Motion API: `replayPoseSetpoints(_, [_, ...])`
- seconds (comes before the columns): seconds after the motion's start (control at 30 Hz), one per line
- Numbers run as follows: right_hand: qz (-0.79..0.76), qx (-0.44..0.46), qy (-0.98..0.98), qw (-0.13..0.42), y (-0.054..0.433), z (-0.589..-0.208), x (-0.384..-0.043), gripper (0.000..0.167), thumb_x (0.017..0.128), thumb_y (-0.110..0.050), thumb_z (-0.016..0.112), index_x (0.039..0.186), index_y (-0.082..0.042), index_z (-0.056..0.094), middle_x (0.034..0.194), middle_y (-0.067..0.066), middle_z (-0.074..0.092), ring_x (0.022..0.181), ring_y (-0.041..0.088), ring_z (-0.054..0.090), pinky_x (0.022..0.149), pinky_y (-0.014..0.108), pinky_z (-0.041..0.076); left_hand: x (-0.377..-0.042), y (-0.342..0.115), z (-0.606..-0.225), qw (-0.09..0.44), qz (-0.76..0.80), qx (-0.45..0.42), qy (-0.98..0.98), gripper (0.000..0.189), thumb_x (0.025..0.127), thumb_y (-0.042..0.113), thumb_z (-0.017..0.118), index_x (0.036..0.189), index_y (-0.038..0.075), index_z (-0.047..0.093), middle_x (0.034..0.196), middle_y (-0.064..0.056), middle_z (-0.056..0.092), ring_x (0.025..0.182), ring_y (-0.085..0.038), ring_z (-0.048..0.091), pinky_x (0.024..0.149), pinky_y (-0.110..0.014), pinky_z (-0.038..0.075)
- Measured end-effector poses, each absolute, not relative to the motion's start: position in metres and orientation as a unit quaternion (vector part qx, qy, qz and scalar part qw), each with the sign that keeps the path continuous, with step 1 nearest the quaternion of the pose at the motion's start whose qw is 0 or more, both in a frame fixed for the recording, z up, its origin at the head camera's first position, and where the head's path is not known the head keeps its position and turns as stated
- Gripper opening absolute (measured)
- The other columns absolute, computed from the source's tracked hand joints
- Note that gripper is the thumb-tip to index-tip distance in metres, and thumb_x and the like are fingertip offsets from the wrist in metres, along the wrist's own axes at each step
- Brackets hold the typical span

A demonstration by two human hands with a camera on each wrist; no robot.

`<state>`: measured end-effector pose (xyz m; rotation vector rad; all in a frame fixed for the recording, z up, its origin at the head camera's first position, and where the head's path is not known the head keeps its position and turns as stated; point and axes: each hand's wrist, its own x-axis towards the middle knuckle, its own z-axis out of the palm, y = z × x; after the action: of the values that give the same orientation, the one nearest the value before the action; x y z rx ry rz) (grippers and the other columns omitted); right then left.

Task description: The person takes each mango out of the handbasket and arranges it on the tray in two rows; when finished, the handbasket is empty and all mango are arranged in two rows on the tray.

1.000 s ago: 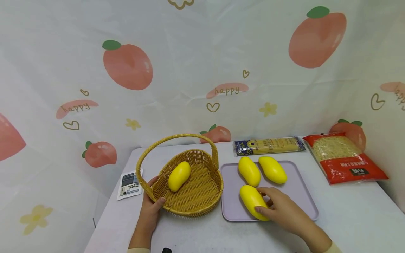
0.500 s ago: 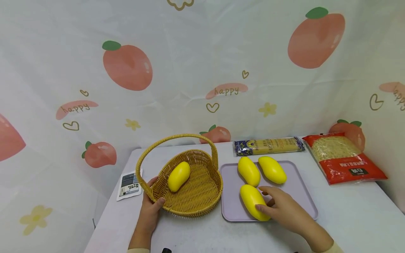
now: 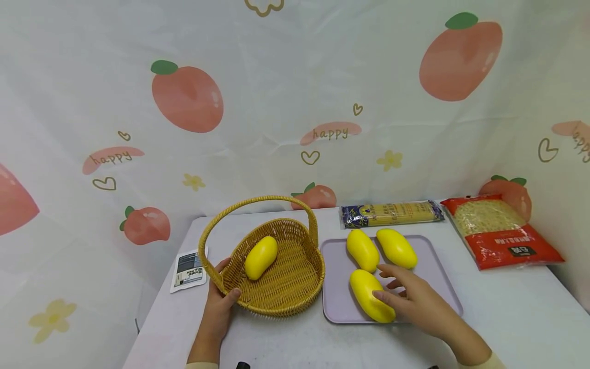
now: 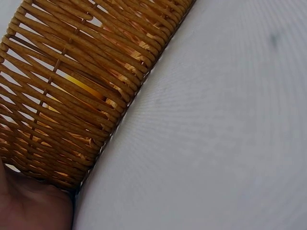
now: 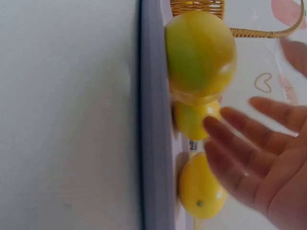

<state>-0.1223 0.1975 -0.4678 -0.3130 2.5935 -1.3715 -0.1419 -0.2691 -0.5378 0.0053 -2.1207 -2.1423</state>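
My left hand (image 3: 219, 305) grips the near left side of a wicker basket (image 3: 295, 277), thumb over the rim. One yellow mango (image 3: 261, 258) lies in that basket, and a bit of yellow shows through the weave (image 4: 72, 96) in the left wrist view. My right hand (image 3: 417, 300) hovers over a lilac tray (image 3: 435, 277), fingers spread and holding nothing. Nearest to it is the front mango (image 3: 369, 295), which the right wrist view shows apart from the fingers. Two more mangoes, one on the left (image 3: 362, 250) and one on the right (image 3: 397, 248), lie behind it on the tray.
Behind the tray lies a pack of noodles (image 3: 392, 213). A red bag (image 3: 502, 233) of pale dry food is at the right. A small white packet (image 3: 190, 269) lies left of the basket. A printed cloth (image 3: 258, 102) hangs behind the table.
My right hand has let go of the front mango and drawn back slightly to the right, its fingers more open. The left hand and the basket have not moved.
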Motion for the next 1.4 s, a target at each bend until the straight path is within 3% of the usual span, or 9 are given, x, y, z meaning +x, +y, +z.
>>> replayPoseSetpoints(0.2, [-0.513, -0.147, 0.845, 0.016, 0.197, -0.468, -0.122, 0.048, 0.112, -0.023, 0.065, 0.154, -0.003, 0.054, 0.145, 0.018, 0.062, 0.123, 0.032, 0.064, 0.094, 0.038, 0.059, -0.143, -0.269, -0.539, 0.057, -0.708, 0.008, -0.704, 0.077, 0.104, 0.019, 0.076, 0.167, 0.021, 0.032, 0.169, -0.007, 0.033, 0.146, -0.023, 0.044, 0.112, -0.021, 0.042])
replayPoseSetpoints(0.3, [-0.558, -0.168, 0.813, -0.008, 0.198, -0.465, -0.120, 0.042, 0.116, -0.016, 0.054, 0.156, -0.003, 0.051, 0.148, 0.022, 0.058, 0.123, 0.026, 0.064, 0.094, 0.032, 0.059, -0.143, -0.269, -0.539, 0.055, -0.707, 0.010, -0.705, 0.076, 0.105, 0.018, 0.076, 0.167, 0.021, 0.032, 0.169, -0.007, 0.033, 0.147, -0.025, 0.044, 0.112, -0.021, 0.042])
replayPoseSetpoints(0.43, [-0.622, -0.217, 0.752, -0.010, 0.201, -0.463, -0.120, 0.043, 0.119, -0.012, 0.035, 0.160, -0.004, 0.045, 0.151, 0.026, 0.051, 0.126, 0.021, 0.062, 0.098, 0.034, 0.058, -0.143, -0.269, -0.538, 0.057, -0.706, 0.009, -0.706, 0.077, 0.105, 0.020, 0.076, 0.167, 0.021, 0.032, 0.169, -0.009, 0.034, 0.148, -0.027, 0.043, 0.112, -0.021, 0.042])
replayPoseSetpoints(0.6, [-0.669, -0.288, 0.685, 0.014, 0.199, -0.462, -0.122, 0.053, 0.120, -0.024, 0.020, 0.168, -0.006, 0.035, 0.157, 0.024, 0.048, 0.134, 0.032, 0.058, 0.104, 0.038, 0.055, -0.143, -0.269, -0.539, 0.060, -0.705, 0.006, -0.706, 0.078, 0.104, 0.027, 0.078, 0.167, 0.021, 0.033, 0.169, -0.008, 0.034, 0.147, -0.026, 0.043, 0.112, -0.021, 0.042])
replayPoseSetpoints(0.87, [-0.694, -0.319, 0.641, 0.076, 0.172, -0.458, -0.123, 0.063, 0.119, -0.044, 0.019, 0.169, -0.010, 0.032, 0.162, 0.021, 0.043, 0.140, 0.034, 0.052, 0.108, 0.043, 0.051, -0.143, -0.272, -0.540, 0.060, -0.712, -0.007, -0.700, 0.077, 0.105, 0.025, 0.077, 0.167, 0.021, 0.033, 0.169, -0.006, 0.033, 0.148, -0.024, 0.043, 0.113, -0.021, 0.041])
replayPoseSetpoints(1.13, [-0.694, -0.336, 0.628, 0.101, 0.138, -0.456, -0.127, 0.058, 0.120, -0.039, 0.021, 0.170, -0.012, 0.033, 0.162, 0.030, 0.038, 0.142, 0.042, 0.048, 0.109, 0.044, 0.050, -0.143, -0.271, -0.540, 0.055, -0.715, -0.003, -0.697, 0.077, 0.105, 0.023, 0.077, 0.168, 0.021, 0.032, 0.170, -0.007, 0.031, 0.147, -0.024, 0.043, 0.112, -0.020, 0.042])
replayPoseSetpoints(1.4, [-0.693, -0.352, 0.621, 0.104, 0.100, -0.452, -0.133, 0.057, 0.120, -0.040, 0.026, 0.168, -0.010, 0.036, 0.160, 0.024, 0.044, 0.141, 0.039, 0.050, 0.109, 0.049, 0.052, -0.143, -0.272, -0.539, 0.055, -0.713, -0.003, -0.699, 0.079, 0.104, 0.023, 0.079, 0.167, 0.020, 0.033, 0.170, -0.007, 0.031, 0.149, -0.024, 0.041, 0.113, -0.020, 0.040])
